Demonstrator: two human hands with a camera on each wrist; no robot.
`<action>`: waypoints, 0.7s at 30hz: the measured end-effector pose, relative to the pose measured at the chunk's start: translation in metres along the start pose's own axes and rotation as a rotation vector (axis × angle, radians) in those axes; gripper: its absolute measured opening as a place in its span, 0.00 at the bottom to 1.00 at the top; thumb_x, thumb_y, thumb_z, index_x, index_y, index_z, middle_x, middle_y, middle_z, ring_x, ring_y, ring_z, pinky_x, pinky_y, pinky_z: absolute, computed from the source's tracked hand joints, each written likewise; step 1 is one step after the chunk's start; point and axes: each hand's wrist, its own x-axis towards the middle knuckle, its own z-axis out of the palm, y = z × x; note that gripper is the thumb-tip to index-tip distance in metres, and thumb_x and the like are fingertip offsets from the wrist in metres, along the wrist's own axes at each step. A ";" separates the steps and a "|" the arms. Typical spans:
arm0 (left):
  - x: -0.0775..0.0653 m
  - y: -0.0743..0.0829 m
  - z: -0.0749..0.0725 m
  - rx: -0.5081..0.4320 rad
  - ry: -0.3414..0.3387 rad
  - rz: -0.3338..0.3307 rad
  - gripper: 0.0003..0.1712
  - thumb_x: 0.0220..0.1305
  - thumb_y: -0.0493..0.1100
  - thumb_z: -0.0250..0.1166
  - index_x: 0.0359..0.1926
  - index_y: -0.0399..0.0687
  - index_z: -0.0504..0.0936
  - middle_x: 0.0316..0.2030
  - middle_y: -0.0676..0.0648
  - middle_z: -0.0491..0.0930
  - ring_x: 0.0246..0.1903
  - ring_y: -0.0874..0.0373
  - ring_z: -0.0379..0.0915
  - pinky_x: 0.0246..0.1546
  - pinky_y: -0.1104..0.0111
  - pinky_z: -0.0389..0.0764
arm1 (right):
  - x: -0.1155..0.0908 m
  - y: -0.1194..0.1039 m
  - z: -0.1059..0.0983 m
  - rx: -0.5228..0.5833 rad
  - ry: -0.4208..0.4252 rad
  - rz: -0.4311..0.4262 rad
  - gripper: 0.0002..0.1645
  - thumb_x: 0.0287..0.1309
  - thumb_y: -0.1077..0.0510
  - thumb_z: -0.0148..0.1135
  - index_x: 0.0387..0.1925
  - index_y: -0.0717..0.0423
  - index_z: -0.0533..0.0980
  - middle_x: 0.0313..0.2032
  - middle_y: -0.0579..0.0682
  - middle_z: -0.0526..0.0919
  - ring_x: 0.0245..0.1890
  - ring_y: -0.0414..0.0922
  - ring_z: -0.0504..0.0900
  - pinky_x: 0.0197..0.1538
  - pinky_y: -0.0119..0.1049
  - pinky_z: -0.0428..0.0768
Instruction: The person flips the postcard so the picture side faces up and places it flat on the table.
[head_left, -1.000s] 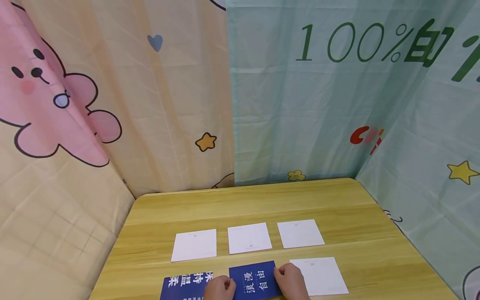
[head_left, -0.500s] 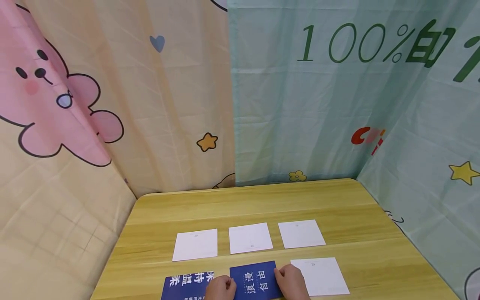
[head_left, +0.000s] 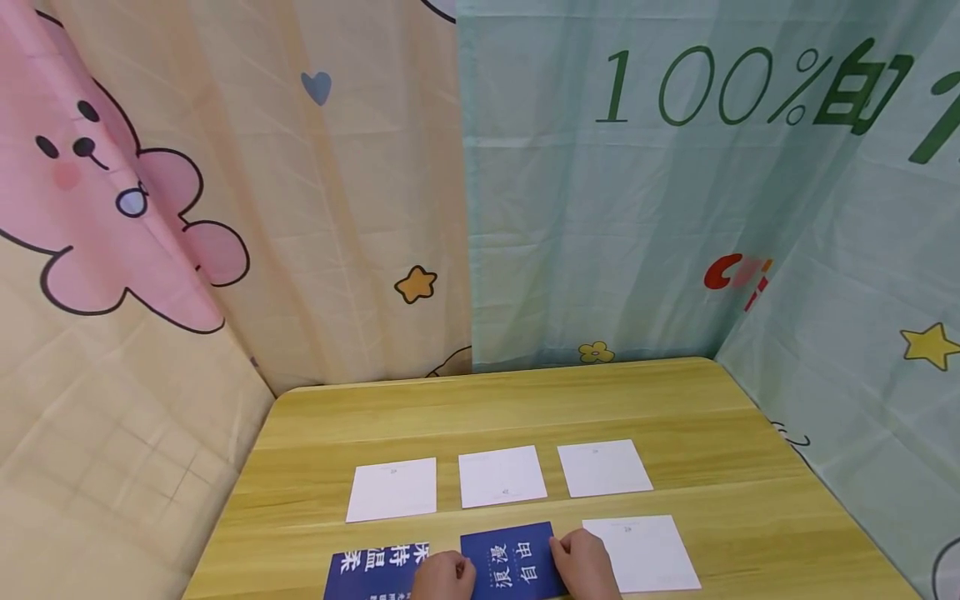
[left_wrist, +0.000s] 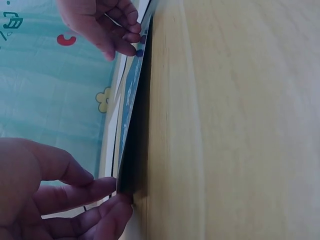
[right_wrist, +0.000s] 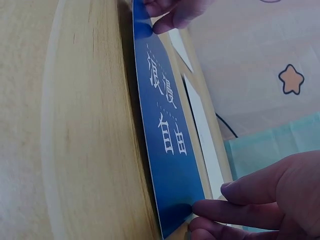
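Note:
A dark blue card with white characters lies between my two hands at the table's near side. My left hand pinches its left edge; in the left wrist view that thumb and fingers meet at the card's end. At the opposite edge, my right hand holds the card with its fingertips, and the right wrist view shows the fingers at the corner. A dark gap under the card in the left wrist view suggests its near edge is slightly off the table. A second blue card is partly covered by my left hand.
Three white cards form a row farther back: left, middle and right. Another white card lies beside my right hand, which overlaps its left side. Printed curtains enclose the wooden table behind and at the sides.
Both hands keep their hold on the blue card. The whole head view has shifted very slightly; the cards have not visibly moved on the table.

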 end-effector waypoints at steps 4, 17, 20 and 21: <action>0.002 0.000 0.001 0.041 -0.022 0.025 0.16 0.52 0.38 0.58 0.10 0.48 0.71 0.09 0.55 0.65 0.12 0.61 0.58 0.18 0.66 0.63 | 0.000 0.002 0.000 0.007 0.008 -0.009 0.18 0.55 0.60 0.58 0.11 0.58 0.75 0.11 0.46 0.71 0.14 0.40 0.66 0.20 0.33 0.66; 0.001 0.003 -0.001 0.106 -0.036 0.031 0.21 0.51 0.39 0.58 0.07 0.50 0.62 0.08 0.54 0.59 0.10 0.60 0.55 0.15 0.67 0.59 | 0.001 0.003 0.002 0.033 -0.015 0.028 0.16 0.57 0.60 0.58 0.15 0.59 0.78 0.14 0.47 0.73 0.15 0.40 0.68 0.21 0.34 0.68; 0.001 0.000 0.000 0.102 -0.036 0.037 0.21 0.52 0.40 0.58 0.07 0.49 0.64 0.08 0.53 0.61 0.11 0.59 0.56 0.15 0.66 0.60 | 0.001 0.004 0.002 0.033 -0.004 0.017 0.16 0.56 0.61 0.58 0.15 0.59 0.78 0.14 0.47 0.73 0.15 0.40 0.68 0.21 0.34 0.68; 0.002 -0.001 0.000 0.098 -0.034 0.043 0.20 0.52 0.40 0.58 0.07 0.49 0.64 0.09 0.53 0.61 0.11 0.59 0.56 0.15 0.66 0.60 | 0.001 0.004 0.002 0.033 0.001 0.015 0.16 0.56 0.61 0.58 0.15 0.59 0.78 0.14 0.47 0.73 0.15 0.40 0.68 0.21 0.34 0.68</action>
